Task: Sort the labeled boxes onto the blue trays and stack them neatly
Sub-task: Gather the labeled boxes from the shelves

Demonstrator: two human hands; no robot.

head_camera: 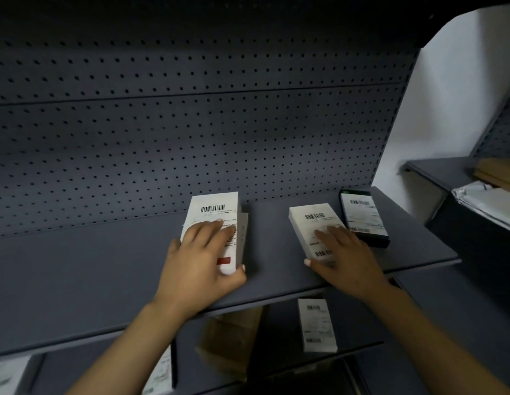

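1. Left hand (201, 252) lies on top of a tall white cardboard box with a barcode label and a red patch (216, 223), on the dark grey metal shelf (85, 277). Fingers spread flat over the label, thumb hooked round the near right corner: a loose hold, not yet a full clasp. A second white edge shows along the box's right side; whether that is another box underneath cannot be told.
2. Advice for this hand: slide the fingers over the far long edge so that thumb and fingers oppose before lifting; if two boxes are stacked, take both square.
3. Right hand (346, 259) lies at 3 o'clock from the left. Straight fingers press on a flat white labelled carton (312, 223), thumb stretched out along its near edge at 9 o'clock. Nothing clasped.
4. A black box with a white shipping label (363, 215) sits just beside the carton at 3 o'clock; contact cannot be told. Draw the carton toward 6 o'clock to avoid dragging its neighbour.
5. No blue tray in view; destination unknown. Judged stage: picking up, sorting not begun.
6. More labelled boxes lie on the lower shelf (316, 323).
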